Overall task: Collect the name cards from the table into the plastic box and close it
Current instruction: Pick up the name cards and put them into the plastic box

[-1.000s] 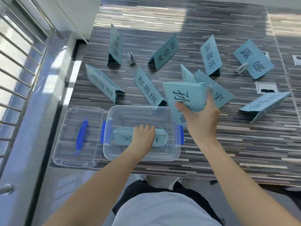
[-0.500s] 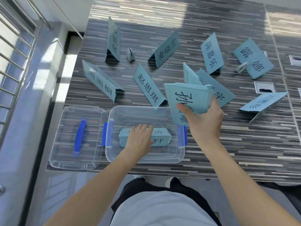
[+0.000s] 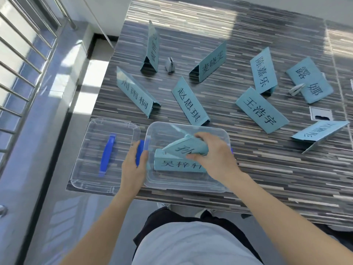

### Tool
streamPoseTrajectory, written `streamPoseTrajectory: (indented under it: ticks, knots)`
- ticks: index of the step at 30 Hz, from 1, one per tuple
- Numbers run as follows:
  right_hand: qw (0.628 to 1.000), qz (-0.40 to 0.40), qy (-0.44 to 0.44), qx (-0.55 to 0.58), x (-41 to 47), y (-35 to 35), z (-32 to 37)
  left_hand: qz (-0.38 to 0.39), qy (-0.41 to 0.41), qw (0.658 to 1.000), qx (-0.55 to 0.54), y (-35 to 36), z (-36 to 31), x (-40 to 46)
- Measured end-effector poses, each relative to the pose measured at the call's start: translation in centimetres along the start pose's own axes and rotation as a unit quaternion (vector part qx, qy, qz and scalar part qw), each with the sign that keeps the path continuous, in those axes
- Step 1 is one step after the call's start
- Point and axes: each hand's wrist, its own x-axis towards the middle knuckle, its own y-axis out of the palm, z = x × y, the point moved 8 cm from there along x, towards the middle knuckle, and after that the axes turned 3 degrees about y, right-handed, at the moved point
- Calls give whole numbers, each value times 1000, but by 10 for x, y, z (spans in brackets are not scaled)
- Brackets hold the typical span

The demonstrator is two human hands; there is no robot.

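Observation:
A clear plastic box (image 3: 215,185) sits at the table's near edge with one blue name card (image 3: 177,165) lying in it. My right hand (image 3: 214,157) is over the box, shut on a second blue name card (image 3: 183,148) held tilted above the first. My left hand (image 3: 133,167) grips the box's left wall at its blue latch (image 3: 139,153). The clear lid (image 3: 95,169) with a blue handle lies flat to the left of the box. Several more blue name cards stand or lie across the table, such as one (image 3: 261,109) to the right and one (image 3: 189,102) behind the box.
Two small metal clips (image 3: 170,65) (image 3: 296,89) lie among the cards. A cable socket (image 3: 321,115) is set in the table at the right. A metal railing (image 3: 21,60) and a glossy ledge run along the left. The table's edge is close to my body.
My right hand has brought its card down and left from above the table into the box. My left hand has left the card in the box and moved to the box's left wall.

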Motion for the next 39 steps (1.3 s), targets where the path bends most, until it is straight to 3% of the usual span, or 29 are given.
streamPoseTrajectory:
  ticks: [5, 9, 16, 21, 24, 28, 33, 39]
  knots:
    - [978, 117, -54, -165, 7, 72, 1, 7, -18, 1000, -22, 4, 6, 0]
    - [933, 179, -69, -304, 16, 113, -18, 14, -28, 999, -24, 5, 8, 0]
    - [896, 220, -44, -383, 25, 148, -31, 20, -26, 999, -28, 3, 3, 0]
    - [904, 222, -31, -365, 23, 142, -29, 20, 6, 1000, 15, 3, -5, 2]
    - [947, 161, -23, -277, 19, 111, -15, -5, 50, 997, 61, -2, -24, 4]
    - [990, 12, -33, -140, 1, 47, 4, 2, 157, 981, 112, 3, -72, 4]
    - [985, -156, -24, -67, -26, -40, -11, 55, 260, 959, 102, 45, -144, -6]
    - [977, -192, 14, -89, -44, -120, -90, 135, 355, 916, 127, 129, -226, -26]
